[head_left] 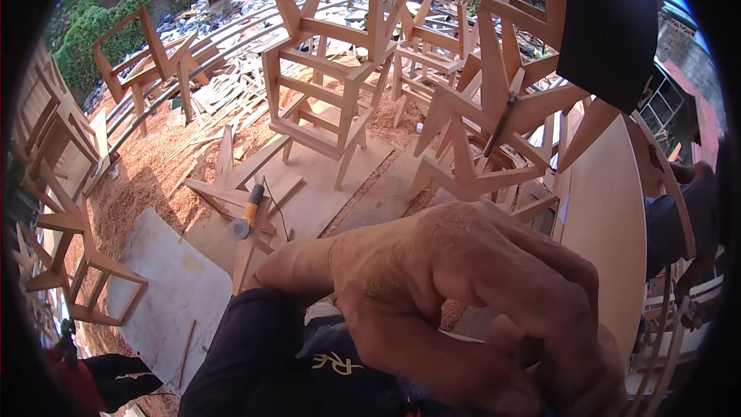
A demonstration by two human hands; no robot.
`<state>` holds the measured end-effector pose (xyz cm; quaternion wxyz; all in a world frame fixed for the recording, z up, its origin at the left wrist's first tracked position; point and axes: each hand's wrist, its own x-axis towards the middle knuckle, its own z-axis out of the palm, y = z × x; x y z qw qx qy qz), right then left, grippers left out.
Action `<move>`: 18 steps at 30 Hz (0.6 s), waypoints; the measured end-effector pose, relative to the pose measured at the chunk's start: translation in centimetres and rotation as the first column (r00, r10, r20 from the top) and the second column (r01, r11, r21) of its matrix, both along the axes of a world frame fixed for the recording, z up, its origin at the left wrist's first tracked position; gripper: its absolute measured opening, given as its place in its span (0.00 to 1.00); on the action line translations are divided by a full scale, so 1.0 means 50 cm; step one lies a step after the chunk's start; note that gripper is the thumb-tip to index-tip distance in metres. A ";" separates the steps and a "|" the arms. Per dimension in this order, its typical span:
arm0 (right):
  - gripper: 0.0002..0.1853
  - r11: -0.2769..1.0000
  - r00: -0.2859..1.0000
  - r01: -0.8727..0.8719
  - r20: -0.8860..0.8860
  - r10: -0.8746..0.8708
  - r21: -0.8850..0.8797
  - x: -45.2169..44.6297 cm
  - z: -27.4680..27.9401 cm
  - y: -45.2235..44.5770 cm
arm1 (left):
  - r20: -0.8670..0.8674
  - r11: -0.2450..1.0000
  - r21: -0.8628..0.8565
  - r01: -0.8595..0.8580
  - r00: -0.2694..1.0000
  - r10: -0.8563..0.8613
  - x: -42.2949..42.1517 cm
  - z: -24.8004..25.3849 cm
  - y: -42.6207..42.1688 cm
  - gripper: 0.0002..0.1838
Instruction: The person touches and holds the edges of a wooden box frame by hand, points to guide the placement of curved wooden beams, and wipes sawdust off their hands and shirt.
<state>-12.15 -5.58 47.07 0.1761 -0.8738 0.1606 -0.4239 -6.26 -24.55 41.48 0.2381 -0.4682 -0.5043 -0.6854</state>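
Observation:
My left hand point(471, 286) reaches across from the lower left, dusted with sawdust and very near the camera. Its fingers curl down at the lower right, and whatever they hold, if anything, is hidden. I cannot make out my right hand. Beneath my arm is dark clothing with yellow lettering point(333, 362). Beyond the wrist, an angle grinder point(248, 215) with a yellow and black body lies on loose wooden pieces point(224, 193), its cord trailing. An unfinished wooden chair frame point(316, 100) stands behind my hand.
More chair frames point(482, 120) are stacked at the right, beside a curved wooden panel point(602, 216). A person in dark trousers point(683, 220) is at the far right. Sawdust point(147, 177), a pale sheet point(166, 278) and frames point(85, 262) occupy the left.

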 end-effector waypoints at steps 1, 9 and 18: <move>0.08 1.000 1.000 -0.005 0.005 0.005 -0.001 0.002 0.003 0.006 | 0.002 1.000 -0.003 0.001 1.000 -0.001 -0.003 -0.007 0.008 0.12; 0.09 1.000 1.000 -0.009 0.028 0.010 -0.016 0.004 0.004 0.036 | 0.004 1.000 -0.014 0.000 1.000 0.001 -0.006 -0.024 0.034 0.08; 0.11 0.999 0.992 0.014 0.124 -0.008 -0.046 -0.024 0.000 0.076 | 0.023 0.999 0.018 -0.033 0.999 0.032 -0.018 -0.022 0.048 0.04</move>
